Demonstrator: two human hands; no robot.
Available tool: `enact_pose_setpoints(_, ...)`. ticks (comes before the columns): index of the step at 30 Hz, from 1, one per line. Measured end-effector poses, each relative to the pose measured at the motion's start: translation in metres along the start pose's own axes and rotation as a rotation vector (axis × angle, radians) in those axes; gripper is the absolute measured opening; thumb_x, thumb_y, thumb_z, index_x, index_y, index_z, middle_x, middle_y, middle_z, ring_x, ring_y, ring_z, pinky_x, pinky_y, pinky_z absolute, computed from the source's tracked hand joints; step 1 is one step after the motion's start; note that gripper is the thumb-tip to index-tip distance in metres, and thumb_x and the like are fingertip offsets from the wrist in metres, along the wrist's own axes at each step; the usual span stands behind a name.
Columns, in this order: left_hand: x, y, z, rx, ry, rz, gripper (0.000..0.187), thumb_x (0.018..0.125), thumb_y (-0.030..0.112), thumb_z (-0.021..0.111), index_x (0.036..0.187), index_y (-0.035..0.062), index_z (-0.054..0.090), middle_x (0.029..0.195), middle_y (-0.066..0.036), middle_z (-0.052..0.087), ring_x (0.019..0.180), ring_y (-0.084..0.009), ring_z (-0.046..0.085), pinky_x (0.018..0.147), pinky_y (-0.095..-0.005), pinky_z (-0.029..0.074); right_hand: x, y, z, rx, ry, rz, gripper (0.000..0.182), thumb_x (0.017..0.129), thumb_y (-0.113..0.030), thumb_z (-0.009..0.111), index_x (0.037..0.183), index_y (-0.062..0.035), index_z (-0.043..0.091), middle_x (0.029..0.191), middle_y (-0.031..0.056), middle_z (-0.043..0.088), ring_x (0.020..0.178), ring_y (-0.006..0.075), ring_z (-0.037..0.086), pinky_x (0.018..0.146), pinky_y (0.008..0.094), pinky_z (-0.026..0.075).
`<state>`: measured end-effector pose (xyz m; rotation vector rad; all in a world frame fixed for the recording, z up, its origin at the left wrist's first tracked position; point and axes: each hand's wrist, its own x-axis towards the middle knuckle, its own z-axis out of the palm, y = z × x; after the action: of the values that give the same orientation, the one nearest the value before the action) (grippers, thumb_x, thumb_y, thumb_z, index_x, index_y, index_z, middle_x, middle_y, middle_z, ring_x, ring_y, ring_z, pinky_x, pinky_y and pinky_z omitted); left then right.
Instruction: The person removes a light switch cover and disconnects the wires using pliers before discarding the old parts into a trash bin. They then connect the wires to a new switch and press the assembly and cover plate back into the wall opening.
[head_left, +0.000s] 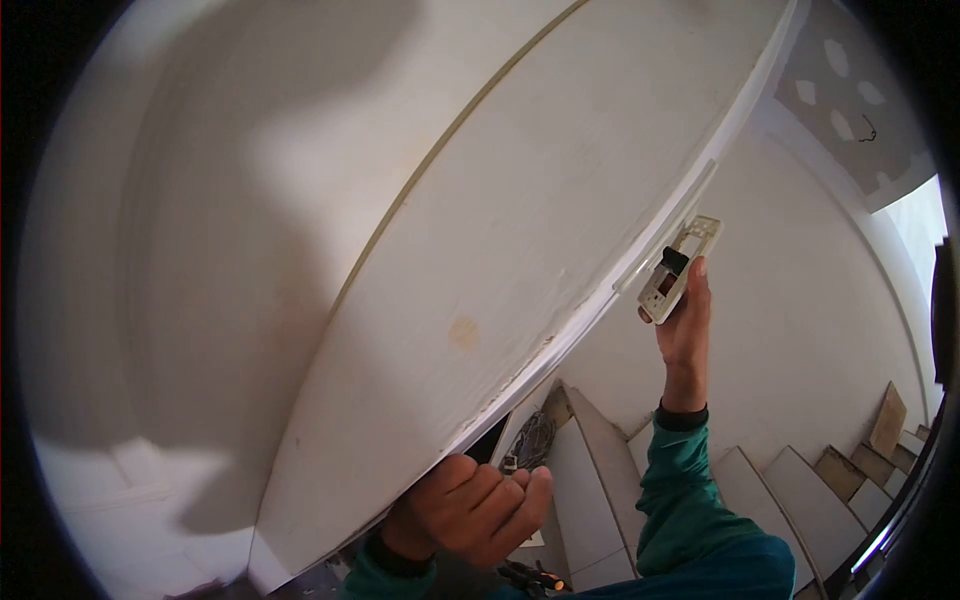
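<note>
My right hand (688, 320) grips a pale rectangular frame (680, 268) with openings and a dark insert, held upright and tilted beside the edge of a white wall (470, 240). Right by the frame, a thin pale strip (665, 228) lies along the wall edge. Lower down, my left hand (490, 508) is closed near the bottom of that edge, its fingers curled in; whether anything is inside them cannot be made out.
Stairs with pale treads (790, 490) run along the lower right. A board (888, 418) leans there. A coil of grey cable (532, 440) lies below the wall edge, and a tool with orange parts (540, 578) is at the bottom.
</note>
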<state>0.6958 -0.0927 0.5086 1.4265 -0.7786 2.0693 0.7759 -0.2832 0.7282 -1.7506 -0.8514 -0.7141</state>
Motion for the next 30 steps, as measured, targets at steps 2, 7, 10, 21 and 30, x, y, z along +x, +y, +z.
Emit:
enact_pose_setpoints(2,0.001,0.000,-0.002,-0.001,-0.012,-0.005,0.009,0.080,0.001,0.062,0.088,0.0031,0.066,0.053,0.004,0.045,0.045,-0.0054,0.041,0.047,-0.0237,0.025,0.000,0.000,0.002,0.044,-0.005,0.002,0.057,0.097,-0.049,0.045,0.108,0.0059,0.059,0.076,0.0043,0.058,0.060,0.0104,0.058,0.051,0.0243,0.047)
enact_pose_setpoints(7,0.006,0.004,-0.011,-0.016,-0.083,-0.032,0.013,0.080,0.002,0.060,0.092,0.0035,0.065,0.056,0.004,0.046,0.046,-0.0061,0.042,0.048,-0.0250,0.027,-0.001,0.002,0.016,0.120,0.020,-0.012,0.055,0.096,-0.048,0.046,0.108,0.0040,0.058,0.080,0.0062,0.062,0.061,0.0109,0.058,0.050,0.0238,0.046)
enact_pose_setpoints(10,0.008,0.007,-0.018,0.034,-0.165,-0.051,0.015,0.081,0.002,0.060,0.095,0.0040,0.064,0.058,0.004,0.047,0.046,-0.0076,0.043,0.048,-0.0265,0.028,-0.001,0.000,0.020,0.089,0.043,0.003,0.048,0.096,-0.046,0.048,0.099,0.0009,0.058,0.077,0.0058,0.062,0.056,0.0097,0.054,0.047,0.0224,0.043)
enact_pose_setpoints(21,0.077,0.039,0.036,0.536,-0.531,-0.369,0.055,0.072,0.003,0.057,0.127,0.0074,0.055,0.055,-0.003,0.049,0.043,-0.0197,0.047,0.046,-0.0346,0.037,-0.007,-0.015,0.022,0.026,0.067,0.130,0.060,0.079,-0.053,0.071,0.083,0.0027,0.051,0.065,0.0091,0.059,0.050,0.0113,0.054,0.046,0.0250,0.045)
enact_pose_setpoints(30,0.130,0.034,0.107,0.826,-0.872,-0.668,0.082,0.077,0.008,0.058,0.148,0.0042,0.017,0.063,-0.016,0.063,0.056,-0.0322,0.064,0.053,-0.0455,0.050,-0.004,-0.012,0.012,-0.007,-0.050,0.138,0.072,0.070,-0.061,0.074,0.085,0.0054,0.052,0.070,0.0160,0.063,0.063,0.0193,0.063,0.055,0.0283,0.051)
